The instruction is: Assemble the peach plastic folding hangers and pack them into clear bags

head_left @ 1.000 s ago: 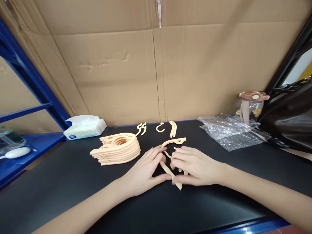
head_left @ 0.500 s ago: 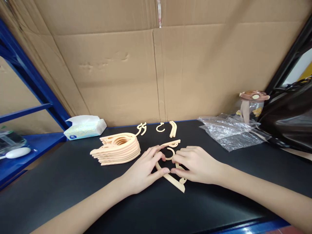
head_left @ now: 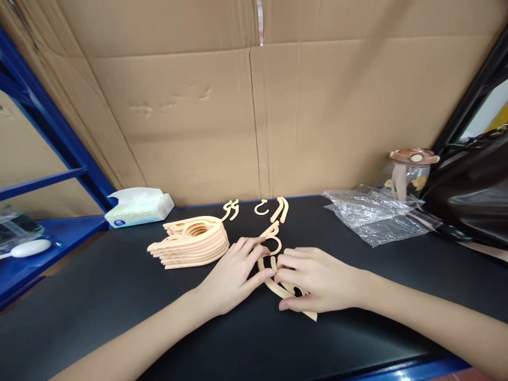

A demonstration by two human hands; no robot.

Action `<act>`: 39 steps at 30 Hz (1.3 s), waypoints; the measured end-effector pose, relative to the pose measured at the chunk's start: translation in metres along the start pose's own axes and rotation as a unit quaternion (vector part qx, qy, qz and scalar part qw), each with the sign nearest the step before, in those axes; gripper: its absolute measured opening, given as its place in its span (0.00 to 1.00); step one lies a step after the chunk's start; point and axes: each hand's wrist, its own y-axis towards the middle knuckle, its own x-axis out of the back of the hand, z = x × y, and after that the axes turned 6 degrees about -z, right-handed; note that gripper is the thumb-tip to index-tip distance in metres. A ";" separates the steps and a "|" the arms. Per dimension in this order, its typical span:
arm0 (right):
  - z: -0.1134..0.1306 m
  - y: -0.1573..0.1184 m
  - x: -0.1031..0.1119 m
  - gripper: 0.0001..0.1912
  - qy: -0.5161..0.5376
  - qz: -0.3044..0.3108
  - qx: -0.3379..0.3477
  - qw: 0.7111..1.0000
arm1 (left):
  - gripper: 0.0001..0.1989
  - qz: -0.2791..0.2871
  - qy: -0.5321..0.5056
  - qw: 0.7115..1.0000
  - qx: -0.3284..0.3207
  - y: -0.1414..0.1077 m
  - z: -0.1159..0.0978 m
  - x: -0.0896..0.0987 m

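Centre of frame: left hand (head_left: 240, 278) holds cream hanger (head_left: 275, 287), thumb and fingers curled round it; right hand (head_left: 317, 279) half-curled over hanger, closure cannot be told.

Tissue pack (head_left: 138, 209): blue logo (head_left: 119, 223), too small for us to read
Wall strip (head_left: 260, 18): reddish marks we cannot read

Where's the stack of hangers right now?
In the head view, left of centre, the stack of hangers lies between the tissue pack and the left hand.
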 end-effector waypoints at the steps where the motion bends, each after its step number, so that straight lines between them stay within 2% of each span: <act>1: 0.000 0.000 0.000 0.18 0.004 -0.001 0.004 1.000 | 0.17 0.000 0.000 1.000 0.000 0.000 0.000 0.000; 9: 0.004 0.000 0.003 0.04 0.018 0.005 0.023 1.000 | 0.15 -0.011 -0.018 1.000 0.016 0.001 -0.001 0.000; 15: 0.004 0.000 0.001 0.05 0.008 0.009 0.028 1.000 | 0.18 -0.019 -0.028 0.999 0.031 -0.001 0.003 -0.005; 20: 0.003 0.000 0.000 0.07 0.009 0.006 0.022 1.000 | 0.22 0.002 -0.027 0.999 0.037 -0.002 0.005 -0.007; 29: -0.009 0.000 -0.001 0.06 -0.010 -0.039 -0.078 0.996 | 0.16 -0.022 -0.048 0.999 0.008 -0.001 0.006 -0.006; 35: -0.013 0.000 -0.004 0.04 -0.013 -0.053 -0.134 0.990 | 0.17 -0.058 -0.066 0.996 0.017 0.000 0.009 -0.006; 39: -0.017 0.000 -0.005 0.06 -0.028 -0.038 -0.139 0.989 | 0.22 -0.055 -0.048 0.997 -0.008 -0.001 0.008 -0.008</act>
